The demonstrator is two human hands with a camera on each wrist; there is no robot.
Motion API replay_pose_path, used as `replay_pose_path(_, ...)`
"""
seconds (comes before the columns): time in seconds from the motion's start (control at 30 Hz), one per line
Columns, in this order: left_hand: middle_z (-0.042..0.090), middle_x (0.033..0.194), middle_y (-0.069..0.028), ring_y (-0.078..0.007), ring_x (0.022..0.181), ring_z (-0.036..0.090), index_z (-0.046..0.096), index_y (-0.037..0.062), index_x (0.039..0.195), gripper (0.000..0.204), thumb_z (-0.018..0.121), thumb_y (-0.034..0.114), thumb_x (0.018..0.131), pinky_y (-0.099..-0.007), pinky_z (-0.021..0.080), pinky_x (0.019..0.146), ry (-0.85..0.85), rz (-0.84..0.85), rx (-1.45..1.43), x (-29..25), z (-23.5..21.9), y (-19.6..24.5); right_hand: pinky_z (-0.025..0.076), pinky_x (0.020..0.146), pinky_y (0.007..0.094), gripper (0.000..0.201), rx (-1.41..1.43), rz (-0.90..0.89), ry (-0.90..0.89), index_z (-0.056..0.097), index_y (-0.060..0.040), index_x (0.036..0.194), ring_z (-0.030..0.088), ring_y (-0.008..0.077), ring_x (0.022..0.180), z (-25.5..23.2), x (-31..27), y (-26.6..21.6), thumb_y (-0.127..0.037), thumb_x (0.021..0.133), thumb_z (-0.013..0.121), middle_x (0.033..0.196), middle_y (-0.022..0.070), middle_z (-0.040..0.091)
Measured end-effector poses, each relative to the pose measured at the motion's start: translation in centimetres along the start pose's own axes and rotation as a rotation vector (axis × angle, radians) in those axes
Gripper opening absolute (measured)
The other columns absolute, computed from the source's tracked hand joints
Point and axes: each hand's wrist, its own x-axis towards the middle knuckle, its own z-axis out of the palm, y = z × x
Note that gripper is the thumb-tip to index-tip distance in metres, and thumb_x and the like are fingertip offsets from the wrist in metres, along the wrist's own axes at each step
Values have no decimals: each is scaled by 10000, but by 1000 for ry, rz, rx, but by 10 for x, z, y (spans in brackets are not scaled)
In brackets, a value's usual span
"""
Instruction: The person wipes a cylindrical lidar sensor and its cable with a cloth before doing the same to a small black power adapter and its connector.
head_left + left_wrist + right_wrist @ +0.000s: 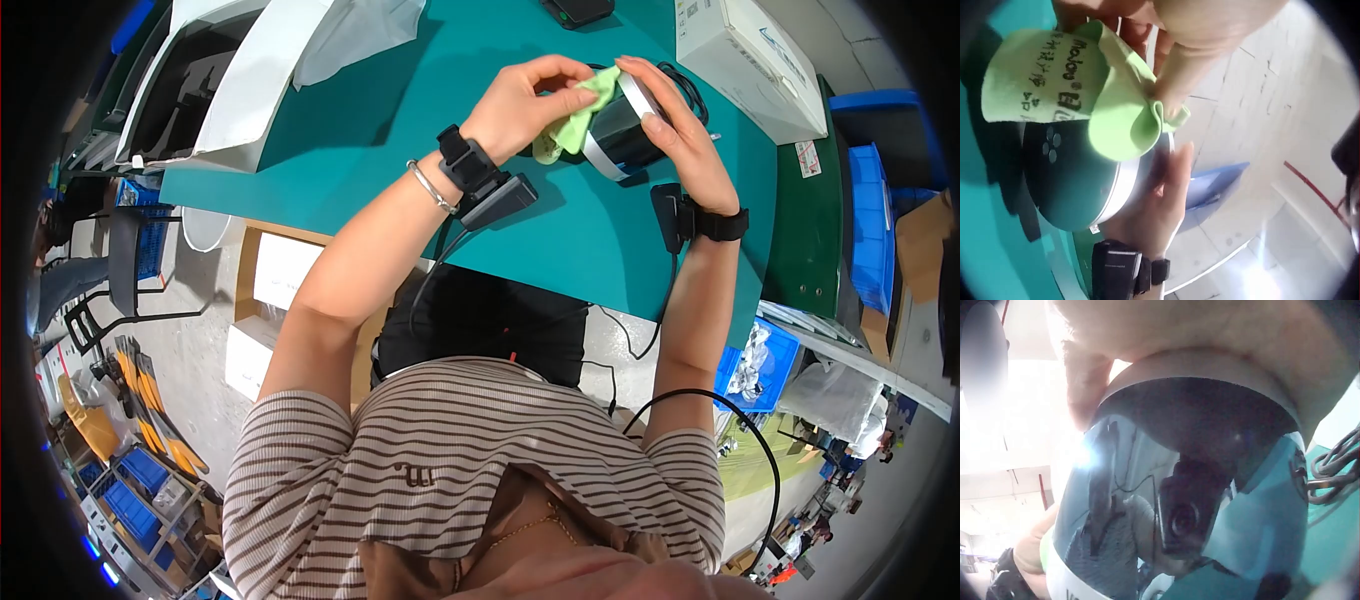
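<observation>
My left hand (520, 108) pinches a light green cloth (573, 128) between thumb and fingers. The cloth, marked with dark handwriting, lies against the end of a rounded, glossy black device (617, 132) with white bands. In the left wrist view, the cloth (1125, 125) drapes over part of the dark end face (1069, 178), where several small round buttons show. My right hand (692, 155) grips the device from its far side, with fingers and thumb spread around the white band. Close up in the right wrist view, the shiny black surface (1260, 512) reflects the surroundings.
A coiled black cable (690, 88) lies behind the device on the teal table (400, 185). At the back right stands a white box (745, 65). An open white box (255, 85) and a translucent plastic sheet (360, 40) occupy the left. A small black item (578, 10) sits at the far edge.
</observation>
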Motion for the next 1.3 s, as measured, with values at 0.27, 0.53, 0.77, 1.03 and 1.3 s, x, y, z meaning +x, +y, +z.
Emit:
replay_pose_path(0.27,604,933,7,-67,838,559,622,48,1054,207,671,161,888,-227,469,742,10,2,-1,7,-4,-7,326,1068,356,440,-30,4,107,506,-113,1334,428,277,1283,9,6,2,-339,957,507,1355,132,467)
replay_pose_path(0.53,563,867,38,-39,764,502,605,47,1018,240,680,238,895,-200,411,663,-104,126,161,1,-3,2,346,1058,375,435,-83,-58,120,513,-139,1335,438,285,1269,10,3,3,-343,950,522,1348,138,474)
replay_pose_path(0.77,546,853,52,-27,757,479,604,51,1024,243,654,262,913,-181,389,648,26,-126,-106,8,-10,-11,379,1021,390,489,-177,-142,62,523,-148,1323,462,308,1225,14,3,-3,-341,882,610,1349,135,475)
replay_pose_path(1.03,609,931,8,-65,846,546,610,37,1066,249,628,243,928,-215,436,747,97,-76,-122,2,-10,5,343,984,446,767,-494,-90,174,405,-172,1401,471,296,1185,42,4,-21,-354,739,746,1275,96,525)
replay_pose_path(1.3,619,944,-8,-72,859,561,610,24,1062,250,632,231,924,-221,454,752,98,-106,-88,0,-10,9,347,990,433,915,-536,-42,185,372,-154,1418,455,297,1197,55,5,-35,-289,638,830,1283,82,518)
